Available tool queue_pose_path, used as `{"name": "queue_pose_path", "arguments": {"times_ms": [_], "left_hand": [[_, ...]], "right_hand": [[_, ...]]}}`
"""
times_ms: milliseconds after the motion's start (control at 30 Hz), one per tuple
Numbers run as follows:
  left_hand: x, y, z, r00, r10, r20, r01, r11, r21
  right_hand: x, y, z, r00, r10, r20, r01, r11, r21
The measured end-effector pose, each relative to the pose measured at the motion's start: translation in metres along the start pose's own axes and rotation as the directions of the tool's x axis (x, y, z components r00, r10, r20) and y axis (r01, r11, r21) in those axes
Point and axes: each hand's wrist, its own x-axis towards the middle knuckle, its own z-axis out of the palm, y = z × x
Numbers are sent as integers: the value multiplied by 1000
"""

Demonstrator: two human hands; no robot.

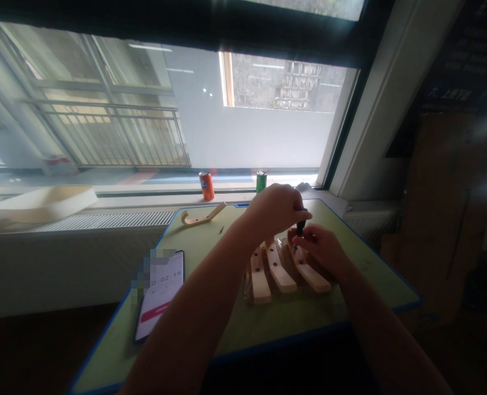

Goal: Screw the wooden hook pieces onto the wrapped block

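A wooden rack [282, 271] of pale curved hooks on a brown board lies on the green table [235, 323]. My left hand [274, 211] is closed round a small dark tool [301, 222], held upright over the rack's far right hook. My right hand [323, 247] is closed just below it, fingertips pinched at the tool's tip and resting on that hook. What the right fingers hold is hidden. A loose wooden hook [202, 216] lies at the table's far edge, and a small dark screw [221, 230] lies near it.
A phone [161, 299] with a lit screen lies at the table's left. An orange can [206, 185] and a green can [261, 181] stand on the window sill. A pale tray [45, 202] sits on the sill at far left. Cardboard boxes [444, 208] stand at right.
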Motion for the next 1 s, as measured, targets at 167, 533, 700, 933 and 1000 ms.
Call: {"name": "queue_pose_path", "arguments": {"times_ms": [167,533,700,933,1000], "left_hand": [[1,-4,1,994,101,39,-100,994,-43],[1,-6,3,991,110,75,-101,988,-121],[-1,-8,1,992,92,81,-79,985,-154],[-2,0,-1,997,-69,-16,69,997,-25],[-3,2,-3,999,-52,0,52,999,17]], "right_hand": [[-1,-3,-2,997,-59,58,57,998,38],[-1,-2,-1,1000,-3,-18,2,999,-32],[-2,-3,-2,998,-49,50,49,999,4],[-1,2,0,999,-1,-35,-1,998,-61],[0,1,0,1000,-2,-18,1,999,-51]]}}
